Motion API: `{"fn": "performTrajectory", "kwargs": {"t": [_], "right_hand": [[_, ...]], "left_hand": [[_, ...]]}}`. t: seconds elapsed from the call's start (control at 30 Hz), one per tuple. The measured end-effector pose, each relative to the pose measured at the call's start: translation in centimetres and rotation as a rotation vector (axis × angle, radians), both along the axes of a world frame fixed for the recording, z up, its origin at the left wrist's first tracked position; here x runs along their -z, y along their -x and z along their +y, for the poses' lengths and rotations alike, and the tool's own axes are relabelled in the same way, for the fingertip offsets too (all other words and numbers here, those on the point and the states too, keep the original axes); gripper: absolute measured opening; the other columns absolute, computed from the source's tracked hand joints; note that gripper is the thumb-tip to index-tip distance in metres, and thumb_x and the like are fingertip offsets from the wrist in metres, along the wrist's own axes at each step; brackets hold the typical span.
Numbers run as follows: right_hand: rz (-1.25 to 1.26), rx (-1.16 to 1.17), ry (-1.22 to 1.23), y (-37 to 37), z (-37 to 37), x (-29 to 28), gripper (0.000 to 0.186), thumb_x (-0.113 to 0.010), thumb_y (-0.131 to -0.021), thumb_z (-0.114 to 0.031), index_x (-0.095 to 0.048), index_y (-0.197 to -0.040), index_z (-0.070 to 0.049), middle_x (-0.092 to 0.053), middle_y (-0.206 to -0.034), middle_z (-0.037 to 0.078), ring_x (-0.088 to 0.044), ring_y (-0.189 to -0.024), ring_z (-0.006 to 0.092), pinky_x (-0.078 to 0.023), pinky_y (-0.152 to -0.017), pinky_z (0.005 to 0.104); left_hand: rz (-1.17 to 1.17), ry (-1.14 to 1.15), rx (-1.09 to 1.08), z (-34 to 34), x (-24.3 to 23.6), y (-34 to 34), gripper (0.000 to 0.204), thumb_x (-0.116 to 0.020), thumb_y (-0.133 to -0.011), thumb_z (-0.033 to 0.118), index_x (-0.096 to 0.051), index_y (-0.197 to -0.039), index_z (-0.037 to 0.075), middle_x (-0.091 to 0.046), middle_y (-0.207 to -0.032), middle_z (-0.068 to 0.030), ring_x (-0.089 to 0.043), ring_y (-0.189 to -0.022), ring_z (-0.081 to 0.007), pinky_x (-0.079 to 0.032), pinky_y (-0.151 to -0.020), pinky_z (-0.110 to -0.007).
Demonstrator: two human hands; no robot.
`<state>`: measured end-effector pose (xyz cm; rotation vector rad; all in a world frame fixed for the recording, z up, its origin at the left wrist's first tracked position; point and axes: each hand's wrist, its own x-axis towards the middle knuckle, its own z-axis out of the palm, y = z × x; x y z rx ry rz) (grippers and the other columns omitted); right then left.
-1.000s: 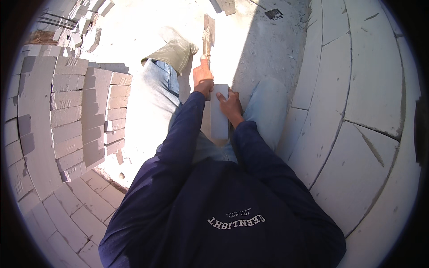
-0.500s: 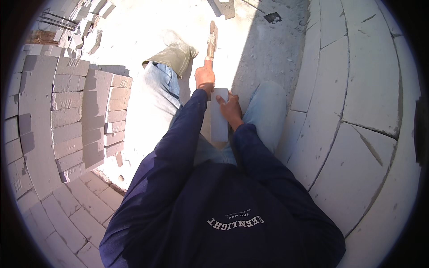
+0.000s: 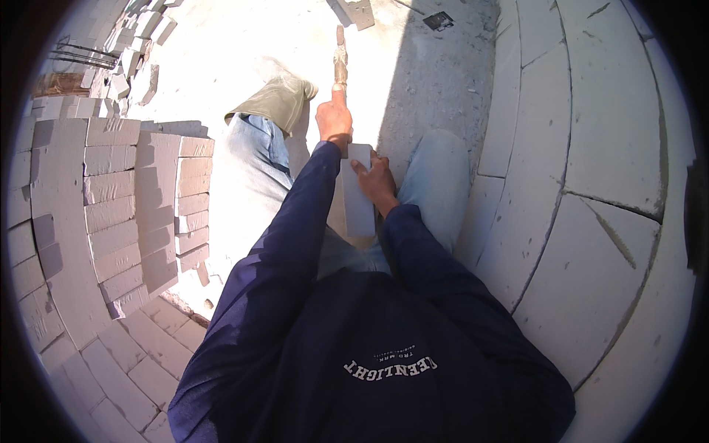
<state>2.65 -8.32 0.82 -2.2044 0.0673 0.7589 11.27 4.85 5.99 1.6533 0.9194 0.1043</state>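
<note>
Left fingers [image 3: 338, 97] grip a slender tool [image 3: 340, 65], right fingers [image 3: 379, 162] a pale block [image 3: 359, 204].

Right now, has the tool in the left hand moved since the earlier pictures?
Yes, slightly: the tool has shifted rightward, nearer the grey piece on the ground.

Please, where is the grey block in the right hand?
In the head view, the grey block is just above centre, between the person's legs, with the right hand at its right side and the left hand beyond its far end, leftward.
</note>
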Motion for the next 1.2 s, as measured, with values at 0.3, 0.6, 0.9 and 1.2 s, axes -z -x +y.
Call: {"fn": "performTrajectory", "kwargs": {"t": [0.3,0.6,0.9,1.2], "right_hand": [[0.032,-0.013,-0.001,-0.1,0.1,0.7,0.074,-0.062,-0.097,-0.051,-0.045,-0.151,-0.003,-0.052,-0.14,0.024,-0.057,-0.128,0.0431,-0.049,-0.105,0.0513],[0.058,0.012,-0.033,0.0,-0.4,0.7,0.073,-0.062,-0.097,-0.051,-0.046,-0.15,-0.003,-0.051,-0.14,0.024,-0.057,-0.128,0.0436,-0.048,-0.106,0.0507],[0.014,0.006,-0.041,0.1,-0.1,0.3,0.073,-0.062,-0.098,-0.05,-0.046,-0.151,-0.002,-0.052,-0.137,0.024,-0.058,-0.126,0.0428,-0.049,-0.104,0.0507],[0.054,-0.029,-0.033,0.1,-0.1,0.3,0.072,-0.062,-0.097,-0.052,-0.048,-0.148,-0.003,-0.051,-0.139,0.024,-0.057,-0.128,0.0433,-0.048,-0.105,0.0525]], "left_hand": [[-0.011,-0.068,-0.048,-1.1,-1.4,0.3,0.074,-0.042,-0.104,0.065,-0.053,-0.068,0.001,-0.046,-0.048,-0.0046,-0.046,-0.036,-0.018,-0.036,-0.033,-0.036],[-0.191,-0.166,-0.085,-1.5,-0.4,0.4,0.072,-0.041,-0.106,0.061,-0.054,-0.065,0.003,-0.048,-0.05,-0.0056,-0.049,-0.037,-0.0184,-0.037,-0.033,-0.035],[-0.068,0.001,-0.035,0.0,-1.9,-0.1,0.067,-0.04,-0.106,0.062,-0.049,-0.071,0.005,-0.044,-0.052,-0.0029,-0.043,-0.038,-0.0149,-0.035,-0.035,-0.033],[0.077,0.125,-0.043,0.1,-3.4,-0.6,0.066,-0.045,-0.104,0.061,-0.051,-0.071,0.004,-0.045,-0.053,-0.0025,-0.043,-0.037,-0.0159,-0.036,-0.033,-0.033]]}}
